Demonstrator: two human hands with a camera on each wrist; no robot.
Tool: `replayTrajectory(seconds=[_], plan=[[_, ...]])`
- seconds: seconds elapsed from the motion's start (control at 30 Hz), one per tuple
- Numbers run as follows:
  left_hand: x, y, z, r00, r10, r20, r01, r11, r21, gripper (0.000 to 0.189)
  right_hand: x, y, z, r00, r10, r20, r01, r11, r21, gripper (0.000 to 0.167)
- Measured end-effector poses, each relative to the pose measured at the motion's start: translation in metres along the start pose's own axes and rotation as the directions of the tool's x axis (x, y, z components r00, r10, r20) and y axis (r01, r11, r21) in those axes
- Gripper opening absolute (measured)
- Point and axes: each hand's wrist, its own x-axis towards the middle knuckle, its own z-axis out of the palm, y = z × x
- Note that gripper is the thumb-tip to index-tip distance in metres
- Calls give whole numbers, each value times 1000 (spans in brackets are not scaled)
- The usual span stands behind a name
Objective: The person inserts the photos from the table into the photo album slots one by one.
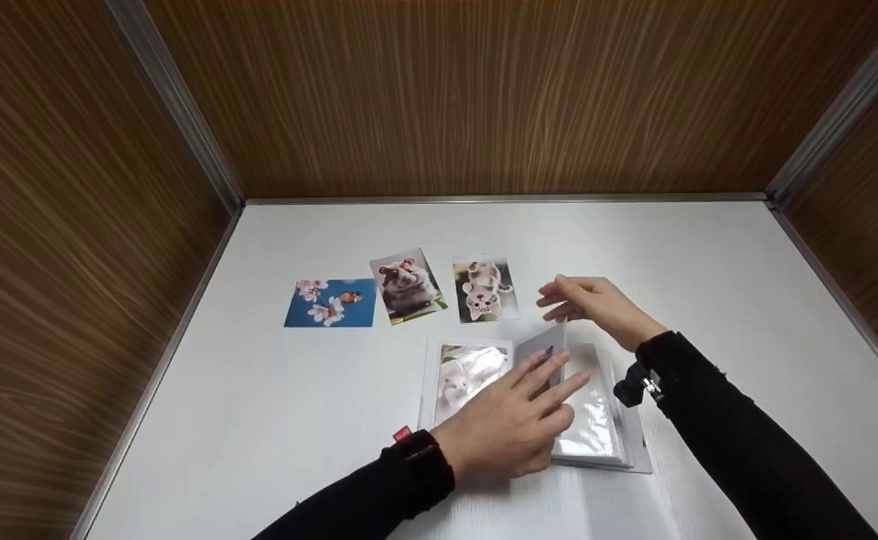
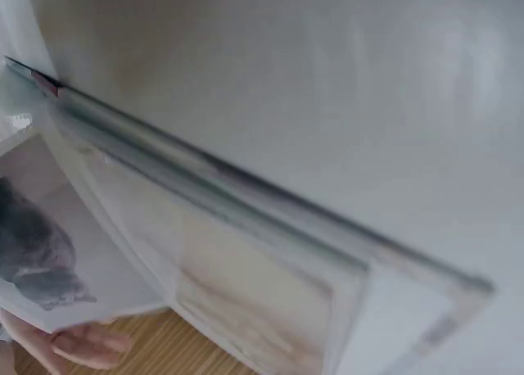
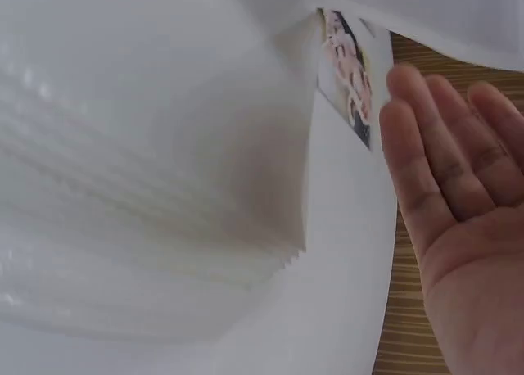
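Head view: white table (image 1: 236,420), wood-grain walls (image 1: 439,97); left hand (image 1: 510,424) spread over album (image 1: 593,427), right hand (image 1: 596,304) loosely extended.

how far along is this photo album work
Looks done: a pale animal photo sits on the left side of the open album. In hand: the left hand and right hand are at a raised page showing a grey animal picture. Probably left: the flower photo, hamster photo and kitten photo, lying loose.
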Motion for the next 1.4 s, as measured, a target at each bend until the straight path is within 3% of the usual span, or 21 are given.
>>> replayTrajectory(seconds=[0.07,0.1,0.13,0.2,0.27,0.37,0.53,0.67,0.77,0.9,0.97,1.03,1.13,1.27,1.4], plan=[[-4,-7,-5,998,23,-55,-22,1000,21,26,4,1,5,999,-43,-27,38,982,-184,41],[-7,-10,-8,996,32,-82,-29,999,34,27,6,1,8,997,-72,-20,63,954,-295,38],[-9,-14,-10,993,39,-108,-35,999,41,27,8,2,11,995,-103,-3,93,910,-403,39],[-15,-22,-15,989,49,-138,-40,997,63,31,12,4,18,986,-159,54,160,794,-587,44],[-21,-30,-18,987,55,-150,-43,996,78,36,16,6,23,975,-187,120,218,699,-681,49],[-31,-38,-20,986,66,-150,-51,994,101,45,21,9,29,966,-189,179,258,613,-747,53],[-49,-46,-16,985,94,-144,-77,990,119,49,26,17,33,957,-191,218,287,510,-811,61],[-63,-49,-10,989,109,-103,-97,988,121,49,25,23,30,957,-189,218,280,427,-860,55],[-72,-49,-6,994,102,-35,-98,989,106,47,23,26,25,957,-222,187,253,325,-911,47],[-82,-47,-4,995,73,65,-78,993,92,46,20,28,18,949,-284,135,187,163,-969,31],[-84,-45,-3,992,58,111,-68,994,86,47,16,27,14,954,-283,99,136,112,-984,22],[-85,-43,-3,986,42,159,-54,996,73,46,14,27,10,963,-262,63,88,85,-992,15],[-84,-39,-3,974,13,225,-25,998,49,45,11,28,5,972,-232,31,51,79,-996,11],[-80,-35,-4,964,-14,267,3,999,42,48,10,30,-2,970,-240,28,60,127,-990,10],[-76,-33,-2,961,-3,277,-6,999,31,48,5,31,-7,973,-225,45,94,215,-972,27]])
